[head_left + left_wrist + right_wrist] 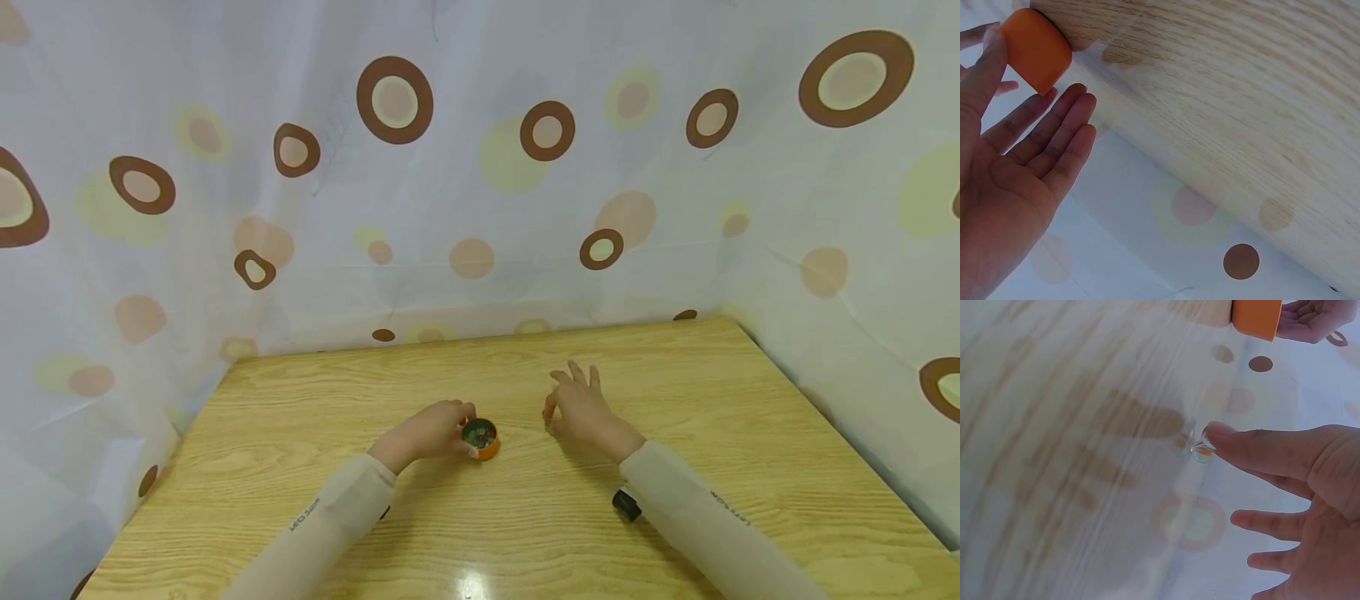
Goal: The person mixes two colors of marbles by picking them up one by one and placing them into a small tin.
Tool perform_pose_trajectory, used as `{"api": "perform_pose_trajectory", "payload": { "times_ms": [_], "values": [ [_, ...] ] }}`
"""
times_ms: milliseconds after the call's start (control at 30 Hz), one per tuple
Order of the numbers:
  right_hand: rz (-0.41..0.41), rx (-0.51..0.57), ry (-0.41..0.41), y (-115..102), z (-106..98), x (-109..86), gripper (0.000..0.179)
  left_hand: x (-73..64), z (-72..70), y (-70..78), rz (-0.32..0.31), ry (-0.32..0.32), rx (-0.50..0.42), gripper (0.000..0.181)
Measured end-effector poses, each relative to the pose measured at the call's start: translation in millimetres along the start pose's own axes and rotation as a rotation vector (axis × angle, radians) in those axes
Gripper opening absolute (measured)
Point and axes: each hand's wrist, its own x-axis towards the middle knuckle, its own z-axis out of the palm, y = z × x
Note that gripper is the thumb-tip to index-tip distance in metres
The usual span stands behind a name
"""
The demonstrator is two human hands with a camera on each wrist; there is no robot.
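Observation:
A small round orange cup (488, 451) stands on the wooden table, with several glassy marbles (478, 433) inside. My left hand (435, 429) holds the cup's left side between thumb and fingers; in the left wrist view the thumb lies against the orange wall (1036, 50) and the other fingers extend beside it. To the right of the cup, my right hand (581, 408) is raised over the table. Its thumb and index finger pinch a clear marble with an orange swirl (1201, 449), while the remaining fingers spread out. Most of that index finger is hidden behind the thumb.
The light wooden table (315, 417) reaches back to a white curtain (465, 200) with brown and yellow rings, which also hangs along both sides. A black cylindrical piece (626, 505) shows beside the right sleeve (675, 483).

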Motion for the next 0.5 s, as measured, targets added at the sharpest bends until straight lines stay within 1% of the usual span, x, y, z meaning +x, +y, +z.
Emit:
{"api": "perform_pose_trajectory", "payload": {
  "times_ms": [500],
  "values": [
    [-0.057, -0.019, 0.089, -15, -9, 5.3, 0.008, -2.2, 0.5, -0.8, 0.002, -0.007, 0.018, 0.043]
  ]
}}
